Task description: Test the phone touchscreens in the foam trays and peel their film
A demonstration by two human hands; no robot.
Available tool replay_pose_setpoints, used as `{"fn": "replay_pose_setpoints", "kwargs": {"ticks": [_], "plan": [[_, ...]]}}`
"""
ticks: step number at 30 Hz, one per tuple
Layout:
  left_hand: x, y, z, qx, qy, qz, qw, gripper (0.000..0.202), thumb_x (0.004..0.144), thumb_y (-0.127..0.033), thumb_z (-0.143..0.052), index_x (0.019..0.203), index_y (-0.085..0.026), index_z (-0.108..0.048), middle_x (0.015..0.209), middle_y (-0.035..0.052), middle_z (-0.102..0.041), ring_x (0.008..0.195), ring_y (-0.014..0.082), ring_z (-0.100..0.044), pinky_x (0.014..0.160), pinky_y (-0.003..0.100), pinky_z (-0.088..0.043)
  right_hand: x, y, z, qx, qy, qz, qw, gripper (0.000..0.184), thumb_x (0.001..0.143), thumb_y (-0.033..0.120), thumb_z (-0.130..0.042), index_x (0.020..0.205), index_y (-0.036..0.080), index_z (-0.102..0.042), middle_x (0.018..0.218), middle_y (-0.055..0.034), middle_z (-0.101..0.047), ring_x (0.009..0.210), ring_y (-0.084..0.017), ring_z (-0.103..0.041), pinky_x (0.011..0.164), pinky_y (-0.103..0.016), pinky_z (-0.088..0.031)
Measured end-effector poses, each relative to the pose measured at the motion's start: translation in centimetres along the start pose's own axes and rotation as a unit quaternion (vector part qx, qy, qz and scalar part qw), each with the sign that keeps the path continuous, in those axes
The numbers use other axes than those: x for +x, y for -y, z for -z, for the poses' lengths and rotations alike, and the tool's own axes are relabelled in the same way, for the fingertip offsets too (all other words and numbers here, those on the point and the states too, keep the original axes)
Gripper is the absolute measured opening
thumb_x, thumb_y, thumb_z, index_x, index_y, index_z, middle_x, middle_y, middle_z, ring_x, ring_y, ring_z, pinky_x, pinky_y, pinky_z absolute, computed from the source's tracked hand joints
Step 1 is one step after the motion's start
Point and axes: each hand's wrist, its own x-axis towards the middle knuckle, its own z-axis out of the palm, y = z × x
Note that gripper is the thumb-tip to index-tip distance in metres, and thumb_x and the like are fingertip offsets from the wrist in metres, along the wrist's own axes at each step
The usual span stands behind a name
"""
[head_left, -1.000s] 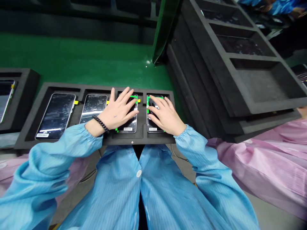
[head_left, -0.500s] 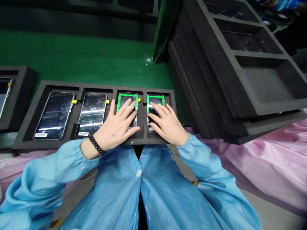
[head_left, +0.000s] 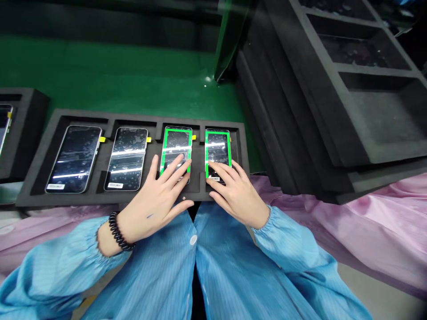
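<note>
A black foam tray [head_left: 196, 195] with several slots lies across my lap edge, a smartphone in each slot. Fingers spread, my left hand [head_left: 156, 202] rests over the lower part of a phone with a lit green border [head_left: 176, 140]. My right hand [head_left: 235, 193] lies with extended fingers over the bottom of the rightmost phone, which also shows a green border [head_left: 217, 144]. Left of these, two dark-screened phones, one in the middle [head_left: 128, 153] and one at the far left [head_left: 74, 155], carry white labels and yellow tabs. Neither hand grasps anything.
A tall stack of black foam trays [head_left: 350, 146] rises at the right. Another foam tray [head_left: 28, 133] with a phone sits at the left edge. Behind is a green work surface [head_left: 133, 84] with a green post [head_left: 228, 40]. Pink cloth [head_left: 393, 218] shows at right.
Both hands have slid down the two green-bordered phones towards me, uncovering more of their screens. The fingers stay spread.
</note>
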Motion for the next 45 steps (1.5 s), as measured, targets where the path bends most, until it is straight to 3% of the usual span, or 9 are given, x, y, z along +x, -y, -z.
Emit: {"fn": "replay_pose_setpoints", "kwargs": {"ticks": [8,13,20,26,30,39,45], "plan": [[-0.6,1.0,1.2,-0.088,0.032,-0.018,0.995,0.051,0.104,-0.048,-0.035,0.133,-0.020,-0.067,0.161,0.0076,-0.041,0.156,0.0312,-0.025,0.128,0.066,-0.009,0.0,0.2,0.3,0.044,0.019,0.020,0.999,0.029,0.103,0.031,-0.049,0.101,0.019,-0.075,0.152,-0.0115,-0.055,0.140,-0.026,-0.050,0.122,-0.057,-0.036],[-1.2,2.5,2.1,-0.133,0.024,-0.012,0.991,0.044,0.105,-0.032,-0.032,0.129,-0.030,-0.069,0.162,-0.0002,-0.040,0.157,0.0277,-0.024,0.130,0.063,-0.008,-0.4,-0.9,1.4,0.069,-0.034,0.018,0.997,0.031,0.104,0.030,-0.047,0.105,0.022,-0.077,0.146,-0.0106,-0.060,0.135,-0.025,-0.055,0.120,-0.055,-0.039],[-1.4,2.4,0.5,-0.076,-0.015,-0.011,0.997,0.049,0.104,-0.049,-0.034,0.140,-0.027,-0.060,0.168,0.0066,-0.027,0.158,0.0334,-0.016,0.127,0.067,0.002,-1.1,-1.5,0.9,0.036,-0.071,0.003,0.997,0.031,0.103,0.030,-0.048,0.105,0.021,-0.077,0.148,-0.0119,-0.059,0.135,-0.026,-0.055,0.120,-0.055,-0.037],[-1.2,1.7,-1.0,-0.072,-0.011,-0.004,0.997,0.053,0.102,-0.053,-0.041,0.146,-0.028,-0.055,0.167,0.0093,-0.027,0.157,0.0353,-0.020,0.126,0.069,0.002,-0.3,-1.0,-0.7,0.033,-0.038,0.020,0.999,0.032,0.104,0.034,-0.047,0.117,0.022,-0.074,0.156,-0.0112,-0.050,0.138,-0.026,-0.052,0.120,-0.056,-0.036],[-1.8,1.6,-0.6,-0.052,-0.009,0.009,0.999,0.049,0.102,-0.049,-0.042,0.140,-0.025,-0.061,0.166,0.0102,-0.029,0.157,0.0353,-0.020,0.126,0.070,0.002,-0.6,-1.4,-0.8,0.024,-0.042,0.015,0.999,0.032,0.104,0.033,-0.048,0.118,0.023,-0.074,0.155,-0.0121,-0.052,0.137,-0.027,-0.052,0.120,-0.057,-0.036],[-4.9,1.6,1.5,-0.033,-0.020,0.106,0.994,0.052,0.104,-0.049,-0.033,0.127,-0.021,-0.070,0.161,0.0146,-0.035,0.155,0.0365,-0.021,0.125,0.071,0.003,-4.3,-3.2,0.8,-0.016,-0.034,-0.065,0.997,0.029,0.103,0.031,-0.050,0.113,0.024,-0.076,0.153,-0.0118,-0.053,0.134,-0.029,-0.054,0.117,-0.060,-0.038],[-4.0,0.6,2.2,0.025,-0.020,0.094,0.995,0.048,0.105,-0.041,-0.035,0.114,-0.013,-0.073,0.156,0.0227,-0.041,0.152,0.0427,-0.028,0.119,0.081,-0.006,-4.9,-3.6,1.0,-0.022,-0.029,-0.086,0.996,0.030,0.102,0.030,-0.050,0.106,0.022,-0.079,0.151,-0.0121,-0.055,0.132,-0.030,-0.056,0.116,-0.060,-0.040]]}}
